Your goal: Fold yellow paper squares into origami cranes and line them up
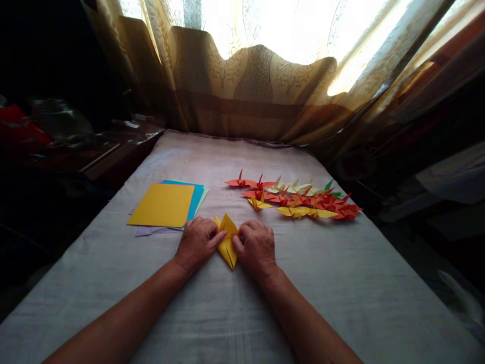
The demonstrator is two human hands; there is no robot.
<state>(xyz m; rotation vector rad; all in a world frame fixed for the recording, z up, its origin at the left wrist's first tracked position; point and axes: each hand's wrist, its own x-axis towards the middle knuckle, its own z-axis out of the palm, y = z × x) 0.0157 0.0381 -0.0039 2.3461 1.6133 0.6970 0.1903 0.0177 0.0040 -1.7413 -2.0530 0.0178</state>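
Head view, left to right: unfolded coloured sheets [163, 205] wait on the desk [341, 283], the left hand [197, 242] and right hand [255, 246] press closed fingers on a half-folded yellow paper [228, 242] between them, and finished cranes [303, 198] lie farther right

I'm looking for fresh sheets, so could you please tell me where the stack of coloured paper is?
In the head view, the stack of coloured paper lies flat on the cloth-covered table, beyond and slightly outside the left hand.
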